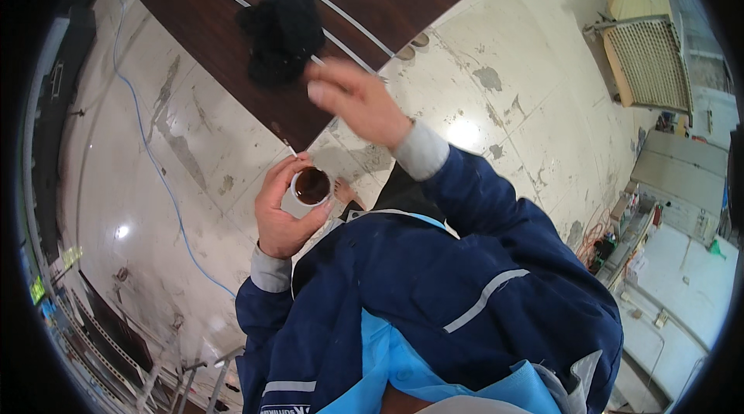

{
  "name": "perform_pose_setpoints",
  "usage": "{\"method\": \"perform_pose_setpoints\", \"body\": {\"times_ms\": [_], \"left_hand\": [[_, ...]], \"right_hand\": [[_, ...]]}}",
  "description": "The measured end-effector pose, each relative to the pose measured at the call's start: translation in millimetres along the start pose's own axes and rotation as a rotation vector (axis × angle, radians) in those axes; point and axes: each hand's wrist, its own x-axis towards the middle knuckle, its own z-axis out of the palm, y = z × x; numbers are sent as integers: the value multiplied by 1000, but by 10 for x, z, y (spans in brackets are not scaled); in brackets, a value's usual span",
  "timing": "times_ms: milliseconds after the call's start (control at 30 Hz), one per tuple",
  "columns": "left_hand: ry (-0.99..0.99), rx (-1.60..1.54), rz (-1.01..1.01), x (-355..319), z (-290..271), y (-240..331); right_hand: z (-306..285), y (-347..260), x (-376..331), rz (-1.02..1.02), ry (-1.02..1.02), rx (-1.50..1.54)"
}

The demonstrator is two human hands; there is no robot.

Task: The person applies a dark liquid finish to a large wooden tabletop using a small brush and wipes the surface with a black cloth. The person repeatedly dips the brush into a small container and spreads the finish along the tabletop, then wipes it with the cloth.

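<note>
My left hand (280, 208) is closed around a small white-rimmed cup (294, 195) with dark brown liquid (313, 185) in it. A thin white stick like a cigarette (292, 152) pokes out by its fingertips, close to the table corner. My right hand (358, 100) is raised over the edge of the dark wooden table (217, 50). Its fingertips are blurred beside a crumpled black cloth (283, 30); a short white end (316, 60) shows between them and the cloth. Whether the fingers grip it, I cannot tell. Long pale strips (353, 18) lie along the table, partly under the cloth.
A blue cable (143, 115) runs across the stained tile floor (209, 143) at left. A woven-backed chair (649, 57) stands at far right, with pale panels (682, 274) and clutter (608, 247) below it. Metal frames (182, 383) are at lower left. My bare foot (347, 193) shows beside the cup.
</note>
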Motion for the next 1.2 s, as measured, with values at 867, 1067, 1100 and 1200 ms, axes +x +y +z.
{"method": "perform_pose_setpoints", "body": {"times_ms": [867, 1067, 1100, 1200], "left_hand": [[-395, -50, -221, -258, 505, -475], [-408, -22, -217, -181, 499, -472], [-411, -9, -208, -168, 497, -467], [-386, 14, -158, -127, 510, -475]], "right_hand": [[-825, 1399, -227, -55, 803, -143], [-688, 1468, -244, -40, 775, -122], [-697, 1464, -235, -33, 821, -109], [-710, 1434, -232, -27, 827, -143]]}}
